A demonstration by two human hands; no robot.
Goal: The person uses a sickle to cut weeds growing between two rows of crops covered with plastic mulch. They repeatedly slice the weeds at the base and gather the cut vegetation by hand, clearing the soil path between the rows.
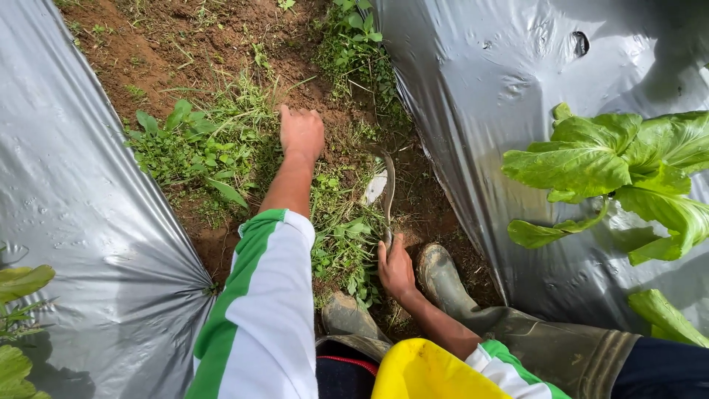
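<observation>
yellow fabric (425,373) and a green-and-white sleeve (266,318) filled the bottom of the frame, above muddy rubber boots (443,281). right hand (396,267), at lower centre, was clenched around the handle of a curved sickle (385,188) whose blade lay in the weeds (343,244). left hand (300,133), at upper centre, pressed down on grass (236,118), grip hidden, between silver plastic sheets (81,222) with leafy plants (620,159).

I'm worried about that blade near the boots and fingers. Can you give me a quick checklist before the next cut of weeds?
1. Right hand grips sickle handle: ok.
2. Left hand apart from the blade, on weeds: ok.
3. Rubber boot clear of the blade: not ok, right beside the gripping hand.
4. Blade edge condition: cannot tell.
5. Plastic mulch away from the blade tip: ok.
6. Leafy crop outside the cutting path: ok.
</observation>
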